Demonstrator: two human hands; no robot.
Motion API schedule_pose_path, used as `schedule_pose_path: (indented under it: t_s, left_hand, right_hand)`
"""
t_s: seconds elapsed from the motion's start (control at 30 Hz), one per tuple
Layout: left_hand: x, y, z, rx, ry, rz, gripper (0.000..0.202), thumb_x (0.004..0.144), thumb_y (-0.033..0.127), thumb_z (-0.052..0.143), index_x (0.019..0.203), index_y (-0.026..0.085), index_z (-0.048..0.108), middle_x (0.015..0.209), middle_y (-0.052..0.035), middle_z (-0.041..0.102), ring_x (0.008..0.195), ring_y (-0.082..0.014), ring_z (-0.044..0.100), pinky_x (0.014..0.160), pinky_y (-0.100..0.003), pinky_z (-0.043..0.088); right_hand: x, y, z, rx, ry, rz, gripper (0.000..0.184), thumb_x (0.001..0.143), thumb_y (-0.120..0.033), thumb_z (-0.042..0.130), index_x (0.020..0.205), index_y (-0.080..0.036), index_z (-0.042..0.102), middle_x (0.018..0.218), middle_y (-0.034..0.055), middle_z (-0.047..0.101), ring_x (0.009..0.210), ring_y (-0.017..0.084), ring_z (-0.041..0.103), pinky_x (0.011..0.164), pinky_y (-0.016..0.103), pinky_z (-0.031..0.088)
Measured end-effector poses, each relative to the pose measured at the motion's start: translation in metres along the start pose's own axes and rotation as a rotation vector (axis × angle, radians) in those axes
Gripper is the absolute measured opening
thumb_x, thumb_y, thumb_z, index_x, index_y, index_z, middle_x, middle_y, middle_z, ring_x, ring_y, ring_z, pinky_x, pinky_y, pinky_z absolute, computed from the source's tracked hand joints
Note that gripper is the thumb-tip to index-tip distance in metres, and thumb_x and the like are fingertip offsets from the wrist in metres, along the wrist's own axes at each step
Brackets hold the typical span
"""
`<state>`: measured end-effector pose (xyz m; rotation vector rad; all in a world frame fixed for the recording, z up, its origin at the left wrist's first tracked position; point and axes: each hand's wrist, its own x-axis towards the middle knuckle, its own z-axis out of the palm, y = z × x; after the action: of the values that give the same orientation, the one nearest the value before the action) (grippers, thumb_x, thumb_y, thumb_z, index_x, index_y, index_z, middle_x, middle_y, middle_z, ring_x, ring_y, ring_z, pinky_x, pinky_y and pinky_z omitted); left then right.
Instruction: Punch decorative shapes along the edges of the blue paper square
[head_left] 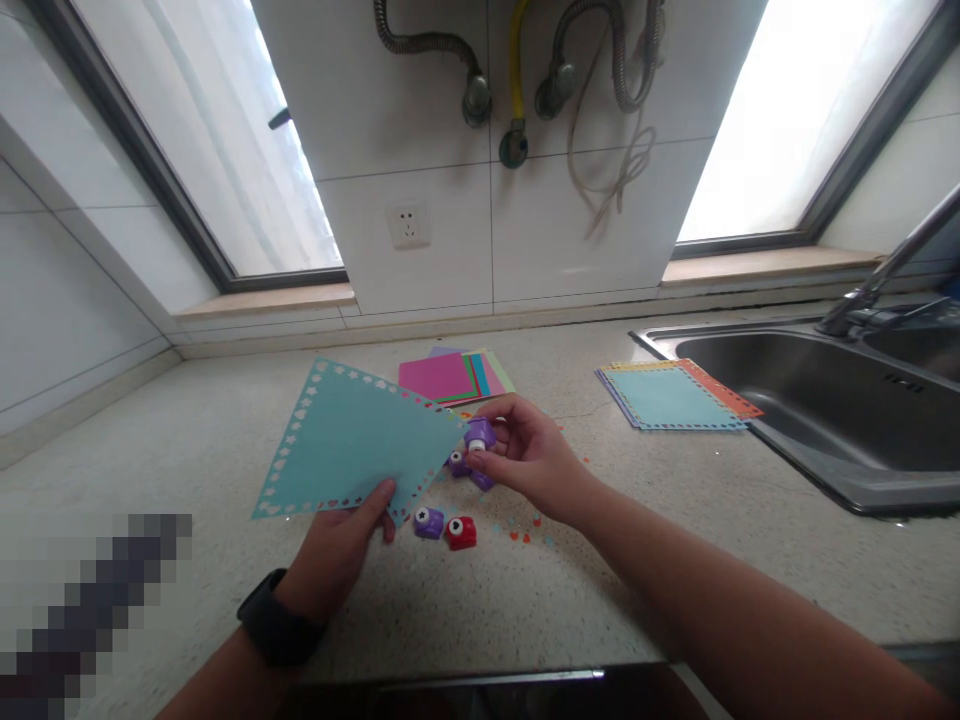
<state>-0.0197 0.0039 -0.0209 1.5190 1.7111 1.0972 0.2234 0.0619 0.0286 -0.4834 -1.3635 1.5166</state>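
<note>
My left hand (351, 530) grips a light blue sheet of paper (360, 440) by its lower edge, thumb on top. Small cut-out shapes run along the sheet's edges. Between the thumb and fingers of my right hand (529, 455) is a purple craft punch (480, 436), at the sheet's right corner; whether the corner sits inside its slot I cannot tell. Just below that punch lie more purple punches, one with a white button (456, 459). Nearer to me, a purple punch (429, 522) and a red punch (460, 532) rest side by side on the counter.
Coloured paper (435, 378), pink on top, lies behind the sheet. A stack of punched sheets (667, 398) stands at the right, against the sink (832, 440). Tiny paper cut-outs (526, 537) are scattered over the speckled counter (525, 610). Pipes and a wall socket (408, 226) are behind.
</note>
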Motion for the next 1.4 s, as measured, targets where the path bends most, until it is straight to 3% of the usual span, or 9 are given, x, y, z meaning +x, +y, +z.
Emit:
schedule_pose_path:
  t_s: [0.13, 0.4, 0.77, 0.93, 1.27, 1.4]
  left_hand:
    - [-0.001, 0.006, 0.0, -0.048, 0.001, -0.059, 0.057, 0.091, 0.055, 0.053, 0.043, 0.024, 0.058, 0.066, -0.0023, 0.069, 0.074, -0.0217, 0.062, 0.083, -0.031, 0.045]
    - [-0.002, 0.016, 0.0, -0.069, 0.014, -0.076, 0.056, 0.089, 0.054, 0.053, 0.041, 0.024, 0.057, 0.057, -0.0015, 0.064, 0.065, -0.0203, 0.059, 0.074, -0.03, 0.047]
    - [-0.001, 0.005, 0.001, -0.067, 0.013, -0.084, 0.057, 0.088, 0.058, 0.055, 0.043, 0.024, 0.059, 0.066, -0.0014, 0.07, 0.074, -0.0211, 0.062, 0.08, -0.03, 0.045]
    - [-0.001, 0.011, 0.0, -0.05, -0.023, -0.075, 0.055, 0.088, 0.057, 0.055, 0.044, 0.023, 0.059, 0.063, -0.001, 0.068, 0.073, -0.0214, 0.063, 0.082, -0.03, 0.045]
    - [-0.002, 0.019, 0.001, -0.101, -0.021, -0.097, 0.05, 0.083, 0.054, 0.061, 0.044, 0.024, 0.057, 0.059, -0.0012, 0.066, 0.067, -0.0217, 0.064, 0.078, -0.033, 0.049]
    - [-0.002, 0.019, 0.002, -0.157, -0.045, -0.103, 0.045, 0.082, 0.049, 0.064, 0.046, 0.024, 0.057, 0.062, -0.0027, 0.07, 0.071, -0.0235, 0.066, 0.077, -0.035, 0.051]
  right_hand:
    - [0.0, 0.001, 0.0, -0.001, 0.006, 0.009, 0.038, 0.074, -0.022, 0.085, 0.096, -0.022, 0.054, 0.081, -0.0042, 0.064, 0.067, 0.008, 0.065, 0.065, 0.024, 0.057]
    - [0.0, 0.0, 0.001, -0.015, -0.006, 0.021, 0.038, 0.075, -0.025, 0.085, 0.093, -0.023, 0.052, 0.081, -0.0025, 0.065, 0.068, 0.011, 0.066, 0.062, 0.025, 0.057]
    - [-0.001, 0.001, 0.002, -0.024, -0.01, 0.036, 0.039, 0.073, -0.027, 0.085, 0.093, -0.023, 0.051, 0.083, -0.0022, 0.065, 0.072, 0.012, 0.068, 0.064, 0.026, 0.057]
    - [0.0, 0.003, 0.002, 0.012, -0.029, 0.048, 0.039, 0.074, -0.025, 0.085, 0.093, -0.023, 0.051, 0.084, -0.0018, 0.066, 0.076, 0.014, 0.07, 0.064, 0.026, 0.056]
    - [0.004, 0.01, -0.004, -0.075, 0.011, 0.15, 0.036, 0.076, -0.034, 0.083, 0.101, -0.021, 0.061, 0.08, -0.0007, 0.067, 0.064, 0.012, 0.064, 0.055, 0.025, 0.051]
    - [0.005, 0.012, -0.004, -0.155, -0.03, 0.213, 0.028, 0.082, -0.04, 0.077, 0.094, -0.018, 0.067, 0.074, 0.0001, 0.066, 0.063, 0.012, 0.061, 0.057, 0.025, 0.048]
